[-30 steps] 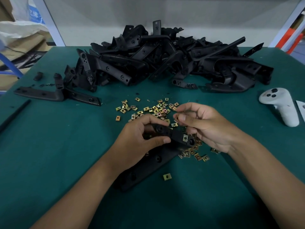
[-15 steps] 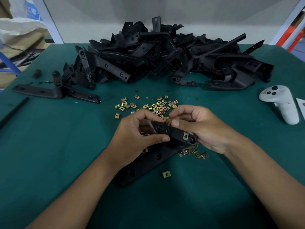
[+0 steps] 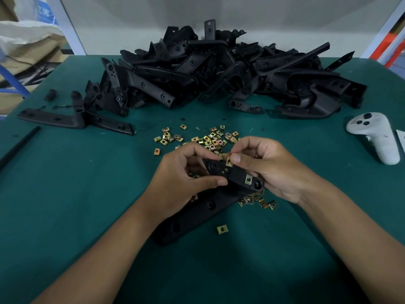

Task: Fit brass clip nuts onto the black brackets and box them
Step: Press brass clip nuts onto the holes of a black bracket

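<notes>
While my left hand (image 3: 182,172) grips the bracket (image 3: 232,174), my right hand (image 3: 265,165) pinches a nut (image 3: 229,161) at 12 o'clock; I'd square it, then push.

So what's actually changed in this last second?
The right hand has brought a brass clip nut up to the black bracket and pinches it at the upper edge. The left hand keeps its grip on the bracket. One fitted nut, the loose nuts and the bracket pile look unmoved.
</notes>
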A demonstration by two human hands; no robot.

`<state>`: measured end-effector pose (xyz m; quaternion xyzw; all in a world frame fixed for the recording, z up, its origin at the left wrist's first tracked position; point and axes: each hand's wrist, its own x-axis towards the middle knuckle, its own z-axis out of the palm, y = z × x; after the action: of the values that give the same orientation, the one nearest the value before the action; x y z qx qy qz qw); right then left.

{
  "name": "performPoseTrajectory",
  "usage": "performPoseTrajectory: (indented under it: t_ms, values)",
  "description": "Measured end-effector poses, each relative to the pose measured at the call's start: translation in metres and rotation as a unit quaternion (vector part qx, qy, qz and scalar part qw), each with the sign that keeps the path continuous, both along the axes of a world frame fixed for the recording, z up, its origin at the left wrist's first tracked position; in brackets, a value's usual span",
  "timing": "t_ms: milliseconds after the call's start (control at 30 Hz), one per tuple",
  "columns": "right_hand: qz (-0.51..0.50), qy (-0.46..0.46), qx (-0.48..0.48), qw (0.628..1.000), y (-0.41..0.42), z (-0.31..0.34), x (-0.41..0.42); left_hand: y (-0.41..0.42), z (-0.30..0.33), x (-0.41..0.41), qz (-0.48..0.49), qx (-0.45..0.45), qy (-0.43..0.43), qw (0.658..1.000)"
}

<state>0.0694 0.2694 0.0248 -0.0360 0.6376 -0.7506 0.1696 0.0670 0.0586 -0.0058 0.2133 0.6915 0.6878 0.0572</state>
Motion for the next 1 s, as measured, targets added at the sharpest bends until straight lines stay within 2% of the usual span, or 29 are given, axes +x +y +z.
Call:
performPoseTrajectory:
  t_ms: [367, 1000]
  values:
    - [0.011, 0.003, 0.035, 0.999, -0.0037, 0.0009, 0.0014, 0.0017, 0.0032, 0.0013, 0.005, 0.007, 0.008, 1.0]
    - [-0.035, 0.017, 0.091, 0.995, -0.0089, 0.0018, 0.005, 0.0018, 0.0025, 0.0016, 0.03, -0.012, 0.012, 0.999]
